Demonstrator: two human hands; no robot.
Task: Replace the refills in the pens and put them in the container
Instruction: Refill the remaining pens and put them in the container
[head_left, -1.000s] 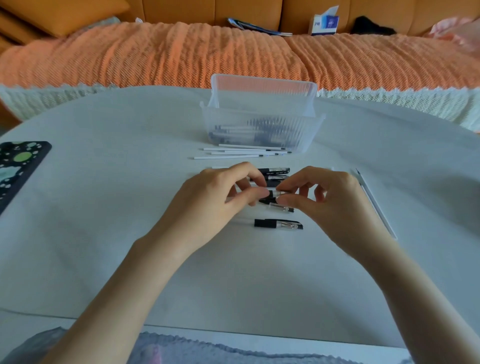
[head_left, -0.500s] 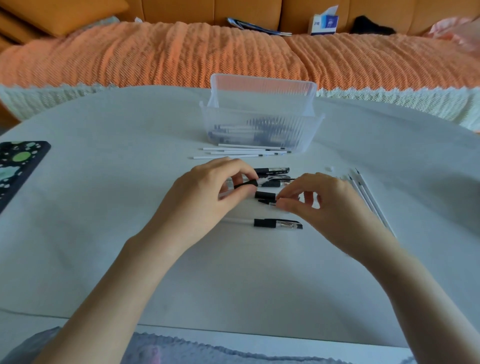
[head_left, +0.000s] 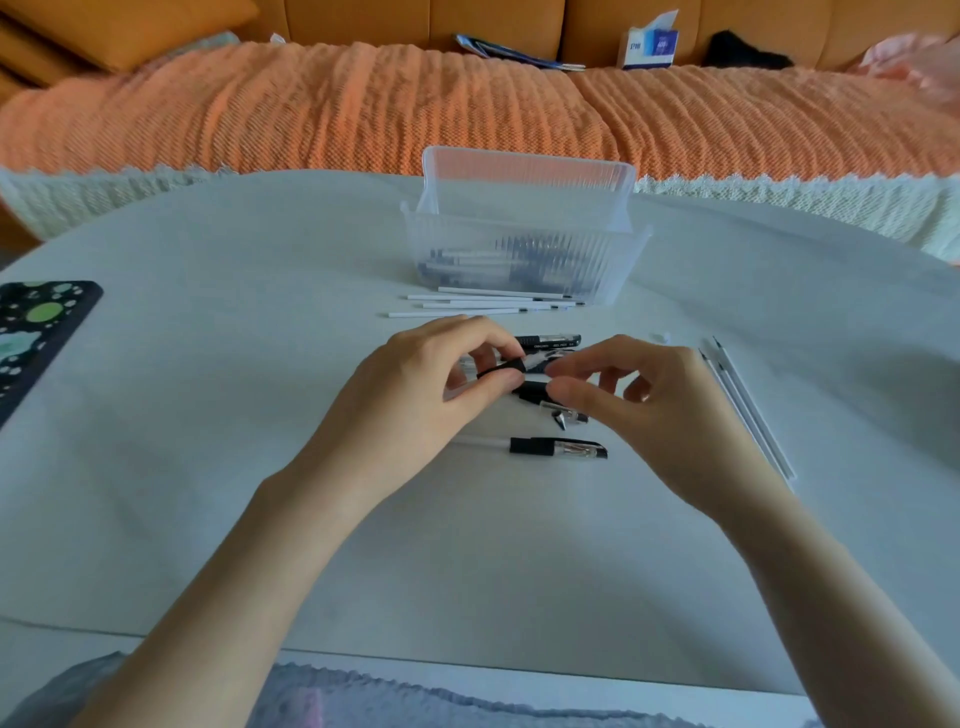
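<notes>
Left grip (head_left: 415, 387) pinches a barrel (head_left: 501, 370) by its black sleeve; the pen looks freshly pulled apart, so the refill swap is in hand; the container (head_left: 519, 260), pens inside, stands beyond both grips; right grip (head_left: 654, 410) curls thumb and forefinger at a black piece (head_left: 535, 388), held or merely touched I cannot tell; next, likely draw out the old refill, then reach for the refills (head_left: 748, 405) lying right of it.
</notes>
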